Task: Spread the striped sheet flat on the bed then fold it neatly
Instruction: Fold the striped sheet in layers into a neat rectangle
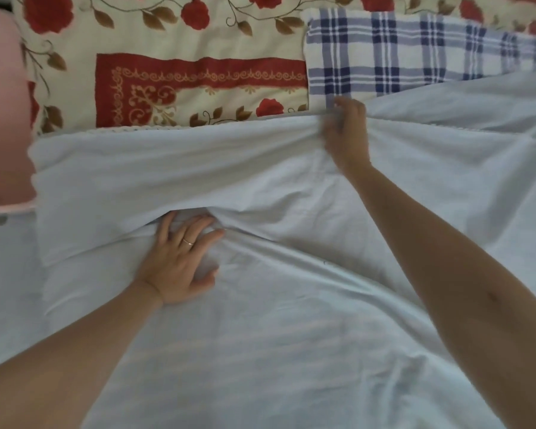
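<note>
Here left hand (180,261) presses sheet (260,329), grip spread wide; right hand (348,134) pinches its far edge

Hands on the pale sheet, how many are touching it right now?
2. The left hand presses flat on the sheet near its middle fold; the right hand grips the far edge, beside the plaid cloth.

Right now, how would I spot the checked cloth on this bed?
Find the pale sheet filling most of the view. Just beyond its far edge, past the right hand, lies the checked cloth. It alone has blue checks on white; the cover to its left is cream with red roses.
</note>
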A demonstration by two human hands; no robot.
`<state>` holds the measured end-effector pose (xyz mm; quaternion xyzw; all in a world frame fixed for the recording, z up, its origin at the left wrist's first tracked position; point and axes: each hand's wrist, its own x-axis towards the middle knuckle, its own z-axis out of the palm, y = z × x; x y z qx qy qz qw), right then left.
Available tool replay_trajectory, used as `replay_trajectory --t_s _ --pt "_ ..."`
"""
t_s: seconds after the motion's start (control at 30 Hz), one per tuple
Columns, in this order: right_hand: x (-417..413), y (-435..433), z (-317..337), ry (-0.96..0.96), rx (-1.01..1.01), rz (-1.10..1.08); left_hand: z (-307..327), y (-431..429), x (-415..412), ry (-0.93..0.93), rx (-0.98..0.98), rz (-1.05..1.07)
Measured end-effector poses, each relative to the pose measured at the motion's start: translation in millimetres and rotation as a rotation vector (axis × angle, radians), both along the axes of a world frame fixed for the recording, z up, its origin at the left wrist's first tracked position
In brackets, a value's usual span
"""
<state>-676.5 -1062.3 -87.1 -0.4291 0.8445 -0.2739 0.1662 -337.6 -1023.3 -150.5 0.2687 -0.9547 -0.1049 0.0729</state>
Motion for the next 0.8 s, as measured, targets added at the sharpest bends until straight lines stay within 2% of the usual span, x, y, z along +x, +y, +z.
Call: replay_trajectory --t_s 0.17,0.27,0.33,0.43,0.57,0.67,0.8 --pt "129.8 112.4 -4.0 0.255 -0.139 0.184 0.0 1.9 2.3 0.001 -0.001 -0.014" --pt "212.6 217.6 -29.3 0.303 0.108 0.332 -0.7 1.0 2.8 0.007 0.0 -0.03" --pt "244.6 258.9 -44.4 0.383 0.292 0.296 -2.3 2.2 4.1 0.012 -0.012 -0.035" --pt "256.4 253.4 -37.0 0.366 0.358 0.126 -5.3 2.0 1.5 0.018 -0.033 -0.036" --pt "262.8 240.4 -28.9 0.19 0.336 0.032 -0.2 15.7 15.4 0.038 -0.113 0.082" --pt "267.3 240.6 -27.7 0.135 0.354 -0.016 10.5 64.4 50.5 0.064 -0.024 0.284" --pt "293.4 254.0 -21.4 0.175 0.435 0.004 28.0 146.3 137.1 -0.047 0.122 0.328"
